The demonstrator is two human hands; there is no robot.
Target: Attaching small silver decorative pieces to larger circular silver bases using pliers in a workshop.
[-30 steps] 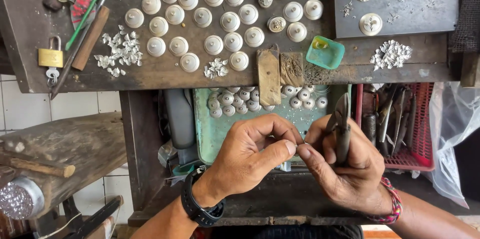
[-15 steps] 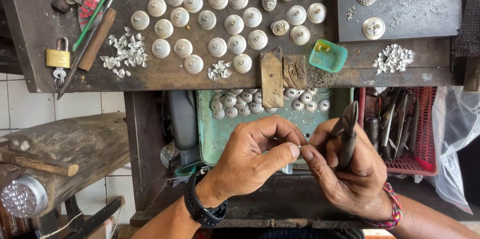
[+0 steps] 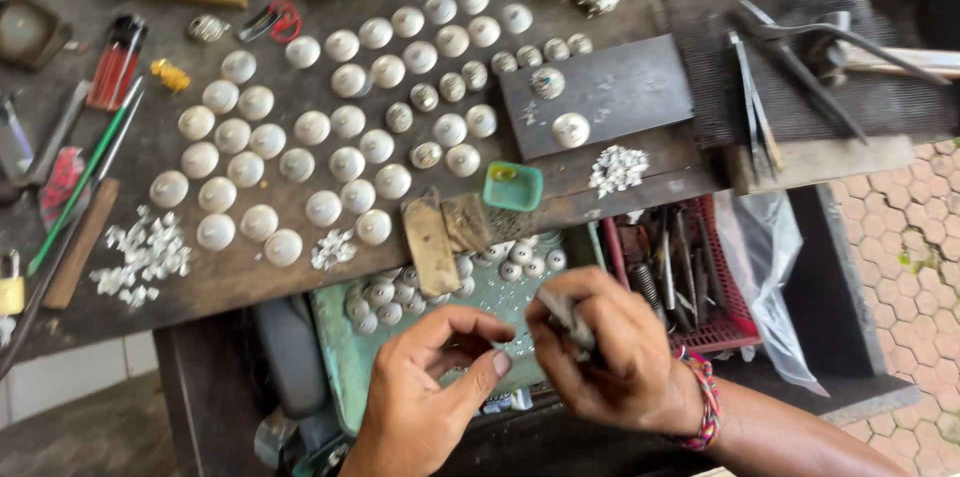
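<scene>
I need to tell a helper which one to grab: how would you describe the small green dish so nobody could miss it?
Start at the dark workbench and follow its front edge. The small green dish sits there, right of the brown blocks. It is the only bright green square among pale round domes.

Head view: from above, facing down, workbench (image 3: 300, 267) tilted toward eleven o'clock.
Nearness: close; both hands at six o'clock, bench top filling twelve.
Shared: single view.

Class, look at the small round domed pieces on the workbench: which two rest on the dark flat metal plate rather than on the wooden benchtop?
The two domes on the dark metal plate, right of the main cluster. One is patterned, the other plain and pale. All the others rest on the wooden bench.
</scene>
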